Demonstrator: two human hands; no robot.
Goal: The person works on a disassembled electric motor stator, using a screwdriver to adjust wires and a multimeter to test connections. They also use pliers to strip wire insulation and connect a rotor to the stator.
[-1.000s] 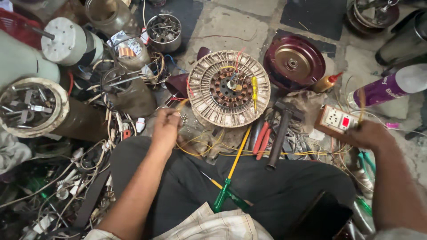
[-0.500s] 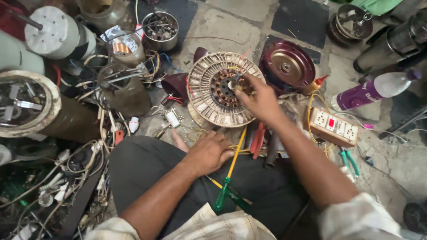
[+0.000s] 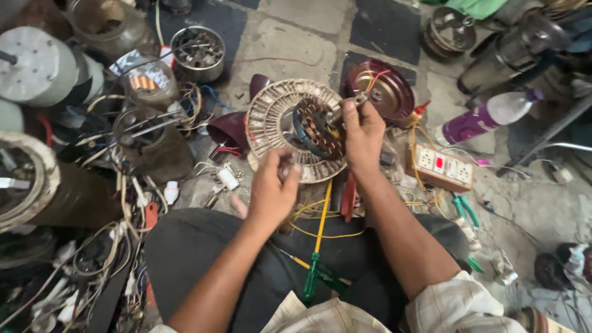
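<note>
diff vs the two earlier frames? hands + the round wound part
Right hand left the socket box, reached the round wound part's hub and now grips its shaft, tilting the part up. Left hand drew back to the lap, then came forward to the part's near rim. Unmoved: socket box, maroon cover, green-handled screwdriver across the lap.

You are holding a round fan motor stator (image 3: 290,126), a pale ring with copper-wound coils at its centre. It tilts up off the floor, and its near rim rests low in front of your lap.
</note>
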